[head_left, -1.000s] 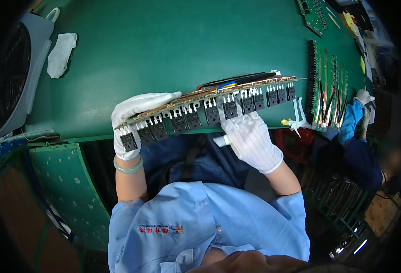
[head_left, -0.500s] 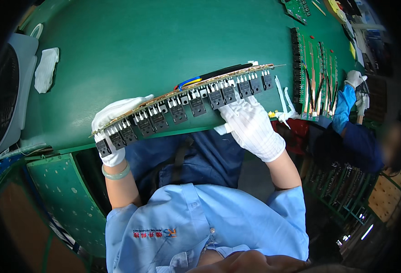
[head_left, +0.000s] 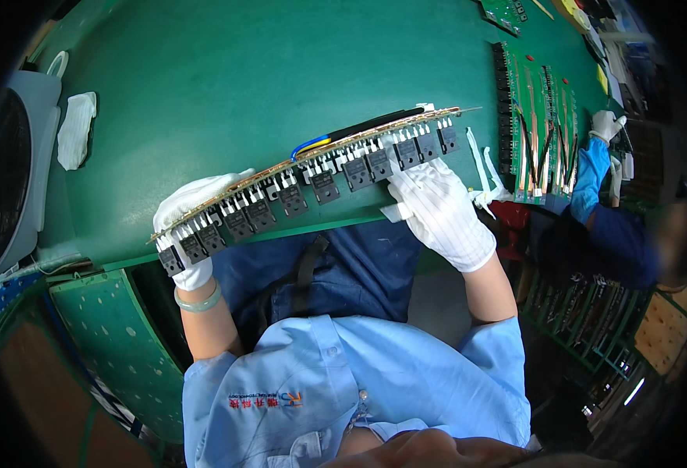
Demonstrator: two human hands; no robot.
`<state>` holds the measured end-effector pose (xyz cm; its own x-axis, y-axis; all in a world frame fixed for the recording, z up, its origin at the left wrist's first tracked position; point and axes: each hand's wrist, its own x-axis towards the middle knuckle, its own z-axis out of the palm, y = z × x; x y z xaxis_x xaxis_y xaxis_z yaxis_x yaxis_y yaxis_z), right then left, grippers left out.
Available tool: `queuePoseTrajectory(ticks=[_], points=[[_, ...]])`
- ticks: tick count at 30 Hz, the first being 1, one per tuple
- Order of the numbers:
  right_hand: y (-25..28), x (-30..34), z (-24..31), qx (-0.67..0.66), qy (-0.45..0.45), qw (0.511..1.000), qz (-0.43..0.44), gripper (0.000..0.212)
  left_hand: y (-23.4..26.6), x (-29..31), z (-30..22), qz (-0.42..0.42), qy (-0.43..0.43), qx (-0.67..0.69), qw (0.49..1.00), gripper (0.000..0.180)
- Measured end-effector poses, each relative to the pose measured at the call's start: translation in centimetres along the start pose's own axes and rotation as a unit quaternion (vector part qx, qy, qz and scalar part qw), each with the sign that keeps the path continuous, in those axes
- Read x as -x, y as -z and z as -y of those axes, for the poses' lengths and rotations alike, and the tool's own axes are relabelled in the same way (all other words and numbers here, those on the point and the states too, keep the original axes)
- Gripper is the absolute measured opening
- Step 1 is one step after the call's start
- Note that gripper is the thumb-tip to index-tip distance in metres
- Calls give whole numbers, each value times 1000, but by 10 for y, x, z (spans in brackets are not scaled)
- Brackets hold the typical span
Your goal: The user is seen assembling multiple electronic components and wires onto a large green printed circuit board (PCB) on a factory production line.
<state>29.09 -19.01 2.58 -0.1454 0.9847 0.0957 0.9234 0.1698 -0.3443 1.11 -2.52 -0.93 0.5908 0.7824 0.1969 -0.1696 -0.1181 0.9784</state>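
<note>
A long circuit board [head_left: 277, 170] is held up edge-on above the table's front edge, slanting with its right end farther away. A row of black transistors [head_left: 292, 200] hangs along its near side, and a sleeved bundle of wires [head_left: 359, 125], blue and yellow at one end, lies along its far side. My left hand [head_left: 191, 204], in a white glove, is closed around the board's left end. My right hand [head_left: 445, 214], gloved too, grips near the right end; its fingertips are partly hidden behind the transistors. A small white piece sticks out beside its thumb side.
Several green boards with wires [head_left: 542, 132] lie at the right, near white ties [head_left: 485, 175]. A co-worker's gloved hand [head_left: 607, 125] is beyond them. A white glove [head_left: 77, 131] and a grey fan-like machine [head_left: 28, 156] are at the left. Another green board [head_left: 503, 15] lies far right.
The circuit board has shifted slightly left in view and tilted a little. My right hand has moved slightly right along it; my left hand keeps its hold.
</note>
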Motion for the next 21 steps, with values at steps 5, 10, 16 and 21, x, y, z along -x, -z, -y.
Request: queuePoseTrajectory(ticks=[5, 10, 16, 21], points=[[-9, 0, 1, 67, -15, 997, 30, 35, 13, 17, 26, -76, -20, -17, 997, 52], [-8, -13, 22, 104, -23, 993, 55, 39, 23, 26, 38, -142, 30, -26, 989, 53], [-29, -15, 25, 37, 20, 999, 11, 42, 7, 5, 11, -20, 6, 17, 1000, 68], [-20, -21, 17, -69, 26, 997, -32, 37, 15, 3, 23, 30, 30, 60, 997, 80]])
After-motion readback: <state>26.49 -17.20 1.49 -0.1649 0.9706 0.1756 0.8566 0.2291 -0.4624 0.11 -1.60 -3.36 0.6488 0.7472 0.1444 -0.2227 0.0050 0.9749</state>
